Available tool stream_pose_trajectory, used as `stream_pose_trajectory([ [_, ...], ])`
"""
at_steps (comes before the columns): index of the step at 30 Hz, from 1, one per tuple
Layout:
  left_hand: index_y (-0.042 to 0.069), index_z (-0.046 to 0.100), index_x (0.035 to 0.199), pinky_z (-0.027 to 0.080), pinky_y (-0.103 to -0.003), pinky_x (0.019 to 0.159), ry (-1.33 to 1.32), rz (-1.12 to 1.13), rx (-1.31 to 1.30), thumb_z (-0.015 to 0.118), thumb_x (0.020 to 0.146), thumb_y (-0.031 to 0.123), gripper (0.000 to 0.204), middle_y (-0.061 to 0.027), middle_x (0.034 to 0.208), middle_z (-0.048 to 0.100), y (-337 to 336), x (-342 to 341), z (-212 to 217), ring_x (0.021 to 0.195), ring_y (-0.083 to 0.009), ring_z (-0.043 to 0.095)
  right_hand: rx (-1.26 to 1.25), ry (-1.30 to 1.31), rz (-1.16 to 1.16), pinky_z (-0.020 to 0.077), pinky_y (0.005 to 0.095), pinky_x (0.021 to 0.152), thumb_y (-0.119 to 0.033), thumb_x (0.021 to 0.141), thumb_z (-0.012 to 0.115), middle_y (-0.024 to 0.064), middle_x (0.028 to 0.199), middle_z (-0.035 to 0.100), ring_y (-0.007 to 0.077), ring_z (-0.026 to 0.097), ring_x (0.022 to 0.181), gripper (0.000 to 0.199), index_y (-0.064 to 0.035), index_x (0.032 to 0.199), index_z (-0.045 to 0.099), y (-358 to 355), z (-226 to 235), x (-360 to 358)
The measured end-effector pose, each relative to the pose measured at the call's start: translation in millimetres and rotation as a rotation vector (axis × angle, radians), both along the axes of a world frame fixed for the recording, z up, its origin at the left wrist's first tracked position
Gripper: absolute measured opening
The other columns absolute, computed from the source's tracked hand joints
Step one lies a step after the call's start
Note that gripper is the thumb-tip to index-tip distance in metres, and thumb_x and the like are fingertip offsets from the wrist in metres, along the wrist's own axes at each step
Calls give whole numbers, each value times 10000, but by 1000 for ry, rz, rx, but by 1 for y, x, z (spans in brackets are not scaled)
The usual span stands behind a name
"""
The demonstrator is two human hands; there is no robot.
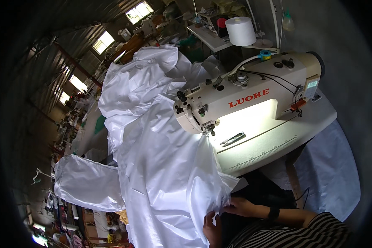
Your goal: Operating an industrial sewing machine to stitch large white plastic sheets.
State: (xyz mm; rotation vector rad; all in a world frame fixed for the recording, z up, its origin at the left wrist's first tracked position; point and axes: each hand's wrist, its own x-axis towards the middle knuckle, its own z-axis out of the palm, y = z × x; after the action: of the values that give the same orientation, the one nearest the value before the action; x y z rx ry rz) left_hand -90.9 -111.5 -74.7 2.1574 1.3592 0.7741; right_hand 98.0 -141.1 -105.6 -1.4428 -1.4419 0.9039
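Note:
A large sheet of white shiny fabric (161, 140) spreads over the sewing table and hangs down toward me. Its right part runs under the needle area of a white sewing machine (248, 87). At the near edge of the cloth, my right hand (239, 206), with a black band on its wrist, pinches the fabric. Just left of it and lower, my left hand (212, 230) has its fingers curled on the same edge. Some fingertips are hidden by folds. Thread snips (233, 139) lie on the lit machine bed, apart from both hands.
A white thread cone (240, 31) stands behind the machine head. Bunched fabric (140, 78) piles up at the far left, and a padded white piece (87, 182) sticks out leftward. More pale cloth (330, 169) hangs at the right beneath the table edge (273, 151).

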Motion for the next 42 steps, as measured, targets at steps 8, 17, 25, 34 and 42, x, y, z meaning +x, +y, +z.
stream_pose_trajectory([
  [8,41,615,1124,492,-410,877,156,-108,54,711,761,37,375,-153,1156,601,-5,11,21,1054,-356,590,-127,481,210,542,299,704,-174,947,645,134,862,696,201,686,747,202,18,986,598,-73,93,5],
  [17,-12,646,923,510,-345,658,-305,-109,42,645,896,82,99,-118,797,635,-27,-8,125,710,-210,623,95,251,344,583,283,744,-144,945,625,91,843,687,206,702,806,157,11,932,603,-86,128,6],
  [25,-77,600,1042,494,-296,696,-293,-189,-712,587,950,84,185,-101,884,641,-35,-3,99,799,-157,592,508,-631,400,485,319,579,-266,893,602,39,837,623,205,611,671,160,-113,921,641,-79,132,-19],
  [34,-17,608,1045,433,-230,651,-540,-66,-710,586,966,54,109,-5,847,586,-39,-3,79,755,-89,528,173,-308,-716,542,339,785,-290,868,714,119,1055,642,280,657,905,298,-32,993,630,-51,50,56],
  [42,-28,611,1040,458,-259,636,-511,-19,-665,603,943,26,111,-43,849,606,-27,2,91,724,-140,559,106,-56,-325,559,332,742,-228,832,735,47,748,633,234,666,745,200,-50,845,643,-61,90,40],
])
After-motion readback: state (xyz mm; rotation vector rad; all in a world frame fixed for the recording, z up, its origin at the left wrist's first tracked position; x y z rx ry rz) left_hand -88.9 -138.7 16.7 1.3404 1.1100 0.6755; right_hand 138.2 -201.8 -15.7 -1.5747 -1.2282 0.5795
